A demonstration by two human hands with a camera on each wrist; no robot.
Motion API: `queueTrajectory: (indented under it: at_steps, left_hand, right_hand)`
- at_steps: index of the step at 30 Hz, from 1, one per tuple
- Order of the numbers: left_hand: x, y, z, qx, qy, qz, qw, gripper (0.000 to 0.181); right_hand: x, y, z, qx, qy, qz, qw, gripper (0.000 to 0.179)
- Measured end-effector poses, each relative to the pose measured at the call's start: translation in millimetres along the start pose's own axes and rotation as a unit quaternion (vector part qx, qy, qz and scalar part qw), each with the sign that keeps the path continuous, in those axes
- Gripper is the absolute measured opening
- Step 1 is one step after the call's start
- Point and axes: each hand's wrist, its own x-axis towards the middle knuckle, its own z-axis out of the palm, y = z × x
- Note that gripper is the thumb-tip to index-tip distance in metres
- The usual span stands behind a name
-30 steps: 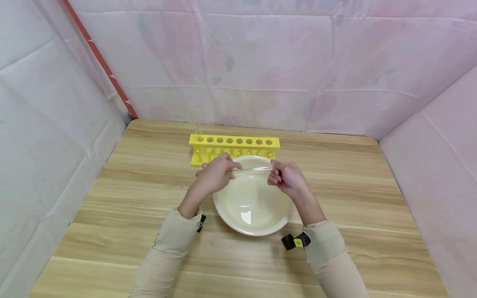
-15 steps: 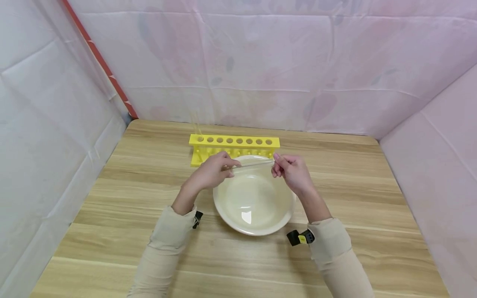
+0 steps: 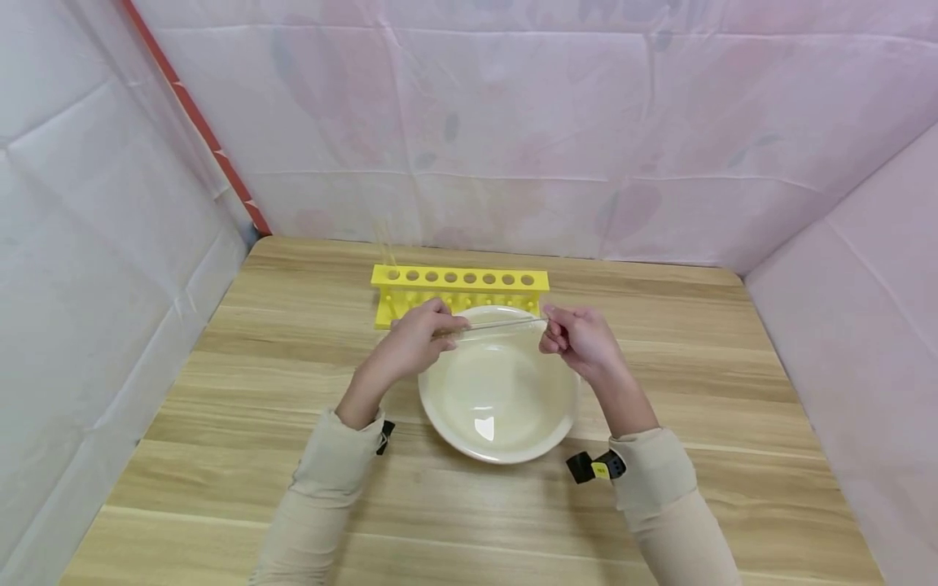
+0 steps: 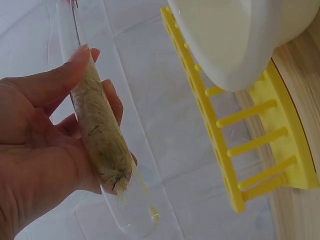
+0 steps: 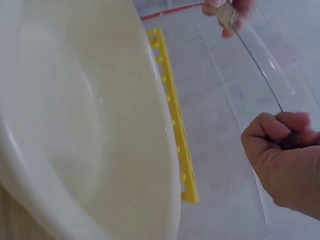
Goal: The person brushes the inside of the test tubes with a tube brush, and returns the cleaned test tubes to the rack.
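My left hand (image 3: 414, 338) holds a clear glass test tube (image 4: 131, 217) above the back of the cream basin (image 3: 501, 395), thumb on one side and fingers on the other. Inside the tube lies a test tube brush (image 4: 102, 132) with pale bristles, its tip short of the rounded end. From the tube's mouth runs the brush's twisted wire handle (image 5: 257, 65). The curled fingers of my right hand (image 3: 586, 338) grip that wire at its far end. In the head view the tube lies nearly level and its glass is hard to make out.
Behind the basin stands a yellow test tube rack (image 3: 460, 278) with a row of holes and pegs, partly hidden by basin and left hand. Thin clear glassware (image 3: 386, 244) leans from its leftmost hole. A wooden table (image 3: 696, 391) lies beneath, with draped cloth around.
My right hand has moved slightly right and up with the brush's wire. My left hand has shifted a little left, and the two hands stand somewhat farther apart. Basin and rack stay put.
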Motion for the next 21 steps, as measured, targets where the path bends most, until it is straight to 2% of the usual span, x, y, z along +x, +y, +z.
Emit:
queueTrajectory:
  at_steps: [5, 8, 10, 13, 17, 19, 21]
  left_hand:
    - [-1.8, -5.1, -2.9, -0.026, -0.008, 0.010, 0.9996, 0.034]
    - [-2.7, -6.0, -3.8, -0.031, -0.012, 0.003, 0.9995, 0.034]
    - [-2.8, -5.7, -3.7, -0.026, -0.013, -0.002, 0.9996, 0.035]
    - [-3.0, -4.9, -3.3, -0.015, -0.011, -0.014, 0.9997, 0.036]
    - [-4.3, -5.7, -2.1, -0.005, -0.005, -0.028, 0.9996, 0.036]
    - [-5.6, -7.3, -1.7, -0.009, -0.004, -0.033, 0.9994, 0.036]
    - [-6.7, -9.4, -1.8, -0.017, -0.006, -0.032, 0.9993, 0.036]
  right_hand:
    - [-0.8, 1, -6, -0.102, -0.001, -0.065, 0.9927, 0.043]
    - [-1.5, 1, -8, -0.118, -0.003, -0.076, 0.9900, 0.042]
    - [-1.9, 1, -10, -0.093, -0.009, -0.064, 0.9935, 0.044]
    - [-2.1, -1, -12, -0.024, -0.023, -0.021, 0.9992, 0.047]
    - [-2.6, -2, -16, 0.059, -0.036, 0.039, 0.9968, 0.048]
    - [-2.9, -2, -18, 0.069, -0.036, 0.048, 0.9958, 0.048]
    - [-3.6, -1, -20, 0.051, -0.033, 0.038, 0.9974, 0.048]
